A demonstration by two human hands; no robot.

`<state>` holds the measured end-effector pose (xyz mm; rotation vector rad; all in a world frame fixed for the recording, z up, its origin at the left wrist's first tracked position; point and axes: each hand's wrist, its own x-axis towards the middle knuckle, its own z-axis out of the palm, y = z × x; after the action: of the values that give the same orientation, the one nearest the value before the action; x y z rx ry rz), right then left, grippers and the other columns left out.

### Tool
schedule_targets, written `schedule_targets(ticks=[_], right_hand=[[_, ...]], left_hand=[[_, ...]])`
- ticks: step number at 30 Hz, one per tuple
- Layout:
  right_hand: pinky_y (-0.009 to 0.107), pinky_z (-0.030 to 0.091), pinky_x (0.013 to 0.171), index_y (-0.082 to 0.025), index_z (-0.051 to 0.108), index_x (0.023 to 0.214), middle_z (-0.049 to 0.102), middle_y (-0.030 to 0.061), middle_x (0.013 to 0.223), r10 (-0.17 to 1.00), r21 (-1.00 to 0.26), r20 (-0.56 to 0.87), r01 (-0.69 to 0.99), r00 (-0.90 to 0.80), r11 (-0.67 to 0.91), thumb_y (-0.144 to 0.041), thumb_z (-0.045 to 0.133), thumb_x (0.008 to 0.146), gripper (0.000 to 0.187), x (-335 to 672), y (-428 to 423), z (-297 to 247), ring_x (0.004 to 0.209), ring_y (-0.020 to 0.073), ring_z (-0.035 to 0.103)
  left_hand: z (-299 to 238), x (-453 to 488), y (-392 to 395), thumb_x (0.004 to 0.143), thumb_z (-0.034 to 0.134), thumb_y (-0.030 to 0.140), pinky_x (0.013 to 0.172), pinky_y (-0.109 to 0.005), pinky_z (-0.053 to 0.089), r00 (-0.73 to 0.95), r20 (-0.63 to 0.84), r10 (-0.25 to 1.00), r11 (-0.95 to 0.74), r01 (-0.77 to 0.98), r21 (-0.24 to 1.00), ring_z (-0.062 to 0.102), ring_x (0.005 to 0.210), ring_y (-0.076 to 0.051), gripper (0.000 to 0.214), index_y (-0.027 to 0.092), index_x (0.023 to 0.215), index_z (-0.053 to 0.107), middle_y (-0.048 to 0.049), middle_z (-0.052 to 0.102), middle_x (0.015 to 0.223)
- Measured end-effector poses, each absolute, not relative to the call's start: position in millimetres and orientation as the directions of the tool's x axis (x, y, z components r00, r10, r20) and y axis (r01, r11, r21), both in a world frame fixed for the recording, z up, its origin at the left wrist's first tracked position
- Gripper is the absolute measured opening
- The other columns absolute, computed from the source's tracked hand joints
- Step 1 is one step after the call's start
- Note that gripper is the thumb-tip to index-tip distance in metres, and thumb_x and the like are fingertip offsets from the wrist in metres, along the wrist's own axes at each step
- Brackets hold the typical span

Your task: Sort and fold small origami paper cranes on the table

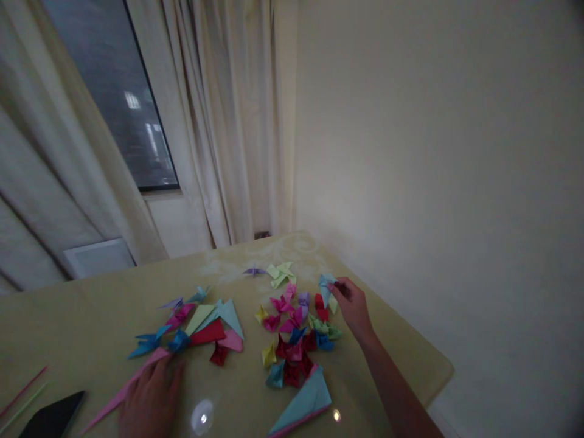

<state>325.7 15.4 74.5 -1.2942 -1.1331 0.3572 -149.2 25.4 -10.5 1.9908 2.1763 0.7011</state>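
My right hand [353,306] is raised at the right of the table, with thumb and fingers pinching a light blue folded-paper piece [325,288]. Just below that piece lie a red folded paper [321,309] and a green one. My left hand [150,398], slightly blurred, lies low over the table at the left with its fingers stretched out. It is on or beside a long pink folded-paper piece [114,403]; whether it presses on it I cannot tell. Blue origami [179,342] sits just beyond its fingertips.
A cluster of small colourful origami [294,351] fills the middle, with a larger light blue folded piece [305,398] in front. More folded papers [206,333] lie left of it. A black flat object [53,417] and thin sticks [22,392] lie far left. The wall [438,182] borders the table's right.
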Motion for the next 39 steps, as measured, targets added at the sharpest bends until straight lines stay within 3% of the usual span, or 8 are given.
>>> schedule_targets(ticks=[6,10,16,18,21,24,29,39], right_hand=[[0.033,0.055,0.069,-0.019,0.073,0.078,0.077,0.0049,0.074,0.864,-0.841,0.378,0.514,0.332,0.17,-0.045,0.077,0.078,0.027,336,78,74,0.07,0.0222,0.071],[0.033,0.055,0.072,-0.015,0.074,0.074,0.076,0.0053,0.073,0.896,-0.811,0.319,0.578,0.31,0.089,-0.031,0.078,0.083,0.018,346,108,69,0.071,0.0206,0.071],[0.045,0.061,0.094,-0.018,0.066,0.129,0.067,0.0092,0.132,0.926,-0.722,0.23,0.69,0.3,-0.044,-0.039,0.067,0.104,0.033,350,121,55,0.11,0.0252,0.069],[0.043,0.06,0.092,-0.017,0.07,0.123,0.069,0.0093,0.126,0.928,-0.697,0.237,0.716,0.288,-0.044,-0.035,0.069,0.102,0.028,348,118,53,0.108,0.0257,0.07],[0.037,0.056,0.086,-0.016,0.078,0.092,0.076,0.0089,0.097,0.915,-0.665,0.304,0.747,0.267,0.003,-0.014,0.075,0.086,0.007,344,108,59,0.092,0.0247,0.07],[0.041,0.052,0.095,-0.019,0.079,0.094,0.077,0.01,0.102,0.871,-0.635,0.415,0.769,0.263,0.07,-0.01,0.068,0.078,0.022,337,85,68,0.097,0.0263,0.068],[0.049,0.053,0.096,-0.026,0.076,0.103,0.073,0.0099,0.102,0.694,-0.513,0.694,0.809,0.193,0.288,-0.031,0.059,0.095,0.019,313,12,51,0.101,0.0309,0.066],[0.041,0.058,0.085,-0.025,0.073,0.105,0.071,0.0079,0.1,0.621,-0.518,0.751,0.783,0.223,0.345,-0.024,0.058,0.101,0.015,284,-47,0,0.095,0.026,0.068]], left_hand=[[-5,-145,32,0.093,0.035,0.056,0.088,-0.046,0.054,-0.158,0.202,0.967,0.063,0.911,0.406,0.07,0.094,-0.036,0.053,0.019,0.104,0.071,-0.017,0.076,0.107],[-3,-143,31,0.092,0.036,0.062,0.087,-0.045,0.054,-0.189,0.152,0.97,0.098,0.88,0.465,0.072,0.095,-0.034,0.055,0.02,0.101,0.071,-0.0149,0.076,0.107],[-1,-140,31,0.095,0.036,0.055,0.085,-0.042,0.054,-0.215,0.133,0.967,0.125,0.864,0.488,0.073,0.096,-0.032,0.051,0.021,0.109,0.072,-0.0136,0.077,0.113],[3,-137,31,0.096,0.037,0.058,0.081,-0.041,0.053,-0.225,0.136,0.965,0.134,0.867,0.48,0.074,0.095,-0.033,0.052,0.021,0.109,0.071,-0.014,0.078,0.111],[9,-129,32,0.097,0.039,0.06,0.077,-0.041,0.052,-0.27,0.115,0.956,0.19,0.867,0.461,0.074,0.095,-0.035,0.053,0.02,0.11,0.07,-0.015,0.079,0.106],[13,-122,33,0.098,0.039,0.054,0.074,-0.039,0.049,-0.314,0.091,0.945,0.238,0.85,0.47,0.075,0.094,-0.035,0.047,0.02,0.107,0.07,-0.0144,0.08,0.102],[17,-118,32,0.095,0.04,0.056,0.074,-0.037,0.048,-0.305,0.099,0.947,0.195,0.792,0.578,0.074,0.091,-0.032,0.046,0.022,0.1,0.071,-0.011,0.08,0.096],[31,-116,20,0.091,0.046,0.055,0.074,-0.036,0.049,-0.408,0.399,0.821,0.067,0.763,0.643,0.068,0.081,-0.028,0.038,0.022,0.093,0.065,-0.0085,0.072,0.087]])
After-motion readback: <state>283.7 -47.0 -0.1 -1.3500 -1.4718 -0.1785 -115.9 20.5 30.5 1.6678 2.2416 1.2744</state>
